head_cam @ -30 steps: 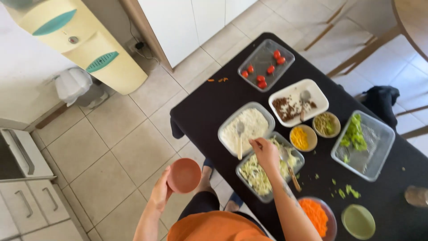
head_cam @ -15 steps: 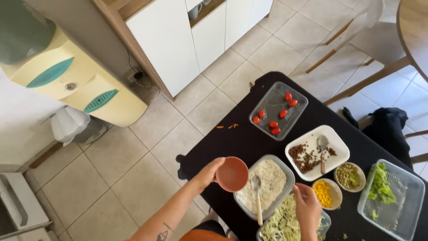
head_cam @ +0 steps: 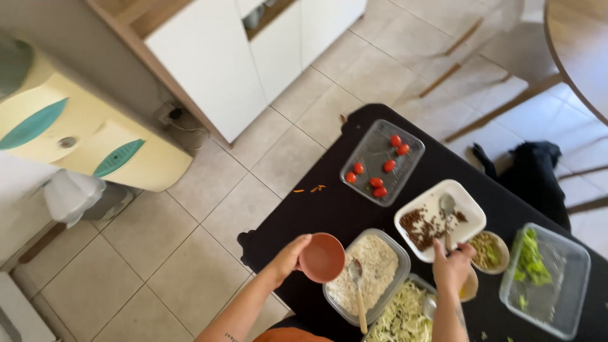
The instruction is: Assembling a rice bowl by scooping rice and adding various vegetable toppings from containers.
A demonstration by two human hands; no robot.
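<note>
A: On the black bench (head_cam: 354, 209), what's being held?

B: A small terracotta bowl (head_cam: 322, 258) is being gripped by the left hand (head_cam: 286, 258), fingers curled round its rim, just over the bench edge beside the rice tub (head_cam: 370, 272). The bowl's looking empty inside.

A: And the right hand (head_cam: 453, 266)?

B: It's being closed on the handle of a spoon (head_cam: 447, 212) standing in the white rectangular dish (head_cam: 443, 218) w/ brown bits. A sec ago that hand was being kept over the shredded cabbage tub (head_cam: 402, 313); it's now been shifted over to the white dish. Bowl's been carried up from low beside the bench to bench level, nearer the food.

A: Meaning?

B: Prob. a scoop from the white dish is being readied, w/ the bowl being brought in to take it. That's a judgement only.

A: Other stuff?

B: Cherry tomatoes are lying in a clear tray (head_cam: 382, 161) farther off; lettuce is sitting in a clear tub (head_cam: 546, 278) at right; a spoon w/ a pale handle is being left in the rice. A black dog (head_cam: 529, 174) is lying on the floor by the bench.
</note>
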